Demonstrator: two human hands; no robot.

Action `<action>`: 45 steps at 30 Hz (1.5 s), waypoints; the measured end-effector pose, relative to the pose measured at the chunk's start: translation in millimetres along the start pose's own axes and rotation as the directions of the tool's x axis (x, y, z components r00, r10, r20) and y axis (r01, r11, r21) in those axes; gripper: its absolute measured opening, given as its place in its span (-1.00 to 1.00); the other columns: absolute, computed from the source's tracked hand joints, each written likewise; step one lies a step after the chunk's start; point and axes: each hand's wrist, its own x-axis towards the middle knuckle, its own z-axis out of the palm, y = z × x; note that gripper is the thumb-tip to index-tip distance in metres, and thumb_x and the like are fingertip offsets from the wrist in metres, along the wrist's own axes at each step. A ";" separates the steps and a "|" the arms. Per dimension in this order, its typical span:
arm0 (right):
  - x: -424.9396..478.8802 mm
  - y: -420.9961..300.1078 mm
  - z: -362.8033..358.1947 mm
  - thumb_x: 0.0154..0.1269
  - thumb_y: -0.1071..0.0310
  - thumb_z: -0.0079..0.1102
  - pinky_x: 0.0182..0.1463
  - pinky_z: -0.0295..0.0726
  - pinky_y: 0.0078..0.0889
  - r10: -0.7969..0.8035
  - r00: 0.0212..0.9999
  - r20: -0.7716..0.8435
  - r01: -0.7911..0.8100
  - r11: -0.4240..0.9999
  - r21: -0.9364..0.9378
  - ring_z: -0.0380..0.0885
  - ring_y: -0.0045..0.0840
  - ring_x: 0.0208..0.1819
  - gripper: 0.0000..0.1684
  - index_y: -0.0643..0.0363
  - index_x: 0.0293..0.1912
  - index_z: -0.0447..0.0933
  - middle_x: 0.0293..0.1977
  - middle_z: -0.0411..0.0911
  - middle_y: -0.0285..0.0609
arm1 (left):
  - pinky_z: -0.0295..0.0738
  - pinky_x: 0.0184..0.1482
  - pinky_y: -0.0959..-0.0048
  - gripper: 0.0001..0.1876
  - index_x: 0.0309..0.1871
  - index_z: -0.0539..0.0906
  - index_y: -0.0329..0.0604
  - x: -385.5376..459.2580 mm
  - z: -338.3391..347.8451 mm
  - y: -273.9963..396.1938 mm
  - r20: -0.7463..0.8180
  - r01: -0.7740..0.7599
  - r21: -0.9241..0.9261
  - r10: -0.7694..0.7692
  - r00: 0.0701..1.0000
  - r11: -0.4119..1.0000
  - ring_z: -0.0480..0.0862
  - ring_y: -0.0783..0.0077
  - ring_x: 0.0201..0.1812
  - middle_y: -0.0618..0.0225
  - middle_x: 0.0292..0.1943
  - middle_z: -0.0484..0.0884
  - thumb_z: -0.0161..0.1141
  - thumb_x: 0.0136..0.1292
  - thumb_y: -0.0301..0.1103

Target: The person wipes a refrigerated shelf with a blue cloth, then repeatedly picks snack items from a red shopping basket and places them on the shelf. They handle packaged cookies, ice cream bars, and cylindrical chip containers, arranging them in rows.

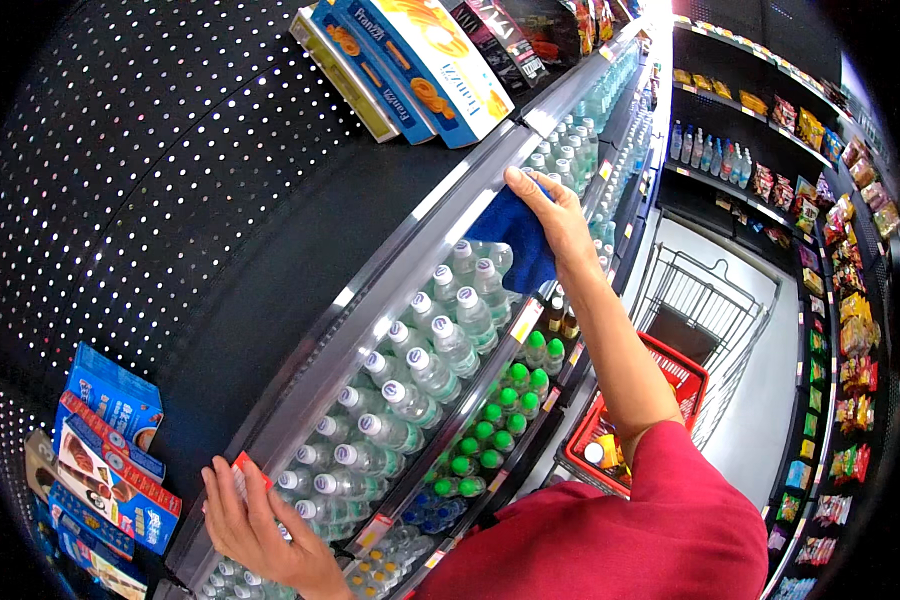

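My right hand [559, 217] pinches a dark blue cloth [521, 240] at the front edge of a black shelf [270, 300]. The cloth hangs over the grey shelf rail [390, 281] and hides some bottles behind it. Lower left, my left hand [259, 517] is at the same rail, with a red-and-white card [249, 474] under its fingers, partly hidden. Between my hands, rows of clear water bottles with white caps [418, 358] stand on the shelf below.
Blue biscuit boxes [112, 465] stand at the shelf's left end, more boxes [420, 71] at its far end. Green-capped bottles [495, 431] fill a lower shelf. A wire cart [697, 300] and a red basket [675, 367] stand in the aisle. Snack shelves [817, 315] line the other side.
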 end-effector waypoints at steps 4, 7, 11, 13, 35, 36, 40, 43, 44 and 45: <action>3.3 2.5 7.3 0.31 0.05 0.51 -0.27 0.61 -0.59 0.004 1.000 0.003 -0.004 0.995 0.096 0.62 -0.71 -0.37 -0.60 0.20 -0.14 0.72 -0.34 0.67 -0.35 | 0.27 0.45 0.03 -0.64 0.34 0.65 -0.24 0.3 0.8 -3.7 -0.013 -0.029 -0.010 0.029 0.999 1.000 0.55 0.02 0.42 0.11 0.37 0.62 0.11 0.56 -0.47; 5.8 5.6 4.3 0.34 0.17 0.43 -0.29 0.61 -0.60 0.013 1.000 -0.001 -0.013 0.990 0.137 0.62 -0.69 -0.39 -0.73 0.18 -0.15 0.73 -0.35 0.67 -0.35 | 0.28 0.43 0.02 -0.67 0.32 0.66 -0.12 1.1 4.8 -3.6 -0.016 -0.025 -0.026 0.025 1.000 0.999 0.56 0.04 0.42 0.15 0.36 0.63 0.08 0.59 -0.41; 6.4 7.1 5.0 0.36 0.18 0.39 -0.31 0.61 -0.58 0.079 0.996 0.032 -0.084 0.976 0.203 0.62 -0.69 -0.40 -0.76 0.16 -0.17 0.72 -0.36 0.67 -0.34 | 0.29 0.43 0.02 -0.69 0.30 0.67 -0.07 -1.1 7.7 -5.6 -0.028 -0.028 -0.019 0.027 0.999 0.999 0.56 0.07 0.43 0.19 0.36 0.64 0.07 0.62 -0.36; 7.9 11.2 6.6 0.36 0.18 0.38 -0.30 0.62 -0.57 0.113 0.993 0.041 -0.120 0.962 0.245 0.62 -0.68 -0.40 -0.76 0.16 -0.18 0.72 -0.36 0.67 -0.34 | 0.30 0.42 0.03 -0.69 0.30 0.67 -0.06 -0.8 7.9 -4.3 -0.042 -0.032 -0.019 0.031 0.999 0.999 0.56 0.08 0.43 0.19 0.35 0.65 0.08 0.61 -0.37; 87.7 57.3 -51.1 0.39 0.01 0.38 0.07 0.65 -0.26 0.188 0.971 0.147 -0.223 0.936 0.273 0.66 -0.40 -0.06 -0.56 0.11 0.06 0.64 -0.09 0.69 -0.25 | 0.68 -0.08 0.35 -0.69 -0.05 0.58 -0.25 -83.9 -10.1 -27.6 0.313 0.470 -0.882 -0.768 0.559 -0.017 0.74 0.35 -0.18 0.17 -0.15 0.71 0.09 0.63 -0.14; 87.1 57.0 -48.6 0.38 0.01 0.39 0.09 0.64 -0.27 0.177 0.976 0.124 -0.204 0.944 0.258 0.66 -0.40 -0.05 -0.55 0.11 0.06 0.64 -0.08 0.68 -0.25 | 0.71 -0.09 0.32 -0.70 -0.01 0.58 -0.24 -78.7 -13.9 -31.2 0.369 0.424 -0.893 -0.782 0.503 -0.150 0.75 0.32 -0.17 0.18 -0.14 0.71 0.10 0.63 -0.13; 94.5 59.1 -51.8 0.36 -0.01 0.41 0.16 0.61 -0.25 0.202 0.970 0.132 -0.231 0.935 0.269 0.63 -0.38 0.02 -0.50 0.13 0.10 0.63 -0.04 0.67 -0.23 | 0.75 -0.14 0.23 -0.72 0.04 0.60 -0.21 -65.3 -15.2 -43.3 0.391 0.277 -0.917 -0.790 0.472 -0.288 0.79 0.25 -0.13 0.21 -0.12 0.71 0.16 0.60 -0.15; 88.4 57.1 -46.1 0.37 -0.01 0.40 0.19 0.60 -0.25 0.218 0.966 0.135 -0.249 0.924 0.290 0.63 -0.38 0.05 -0.47 0.13 0.14 0.62 0.00 0.68 -0.23 | 0.79 -0.08 0.24 -0.75 0.05 0.59 -0.27 -64.4 -11.1 -50.0 0.365 0.229 -0.930 -0.795 0.485 -0.287 0.80 0.26 -0.06 0.16 -0.10 0.73 0.23 0.57 -0.25; 85.8 56.4 -42.0 0.38 -0.02 0.40 0.20 0.59 -0.25 0.229 0.964 0.135 -0.261 0.915 0.307 0.63 -0.38 0.05 -0.47 0.13 0.15 0.62 0.01 0.68 -0.23 | 0.80 -0.11 0.24 -0.76 0.05 0.60 -0.28 -63.0 -8.6 -50.6 0.364 0.205 -0.931 -0.804 0.471 -0.301 0.80 0.28 -0.06 0.16 -0.10 0.75 0.25 0.55 -0.28; 85.8 56.7 -41.4 0.38 -0.02 0.40 0.21 0.59 -0.25 0.216 0.968 0.131 -0.247 0.918 0.311 0.63 -0.38 0.06 -0.47 0.13 0.15 0.62 0.02 0.68 -0.23 | 0.80 -0.11 0.24 -0.77 0.05 0.61 -0.28 -65.1 -4.7 -51.2 0.352 0.197 -0.936 -0.808 0.473 -0.293 0.81 0.28 -0.07 0.15 -0.10 0.75 0.25 0.55 -0.28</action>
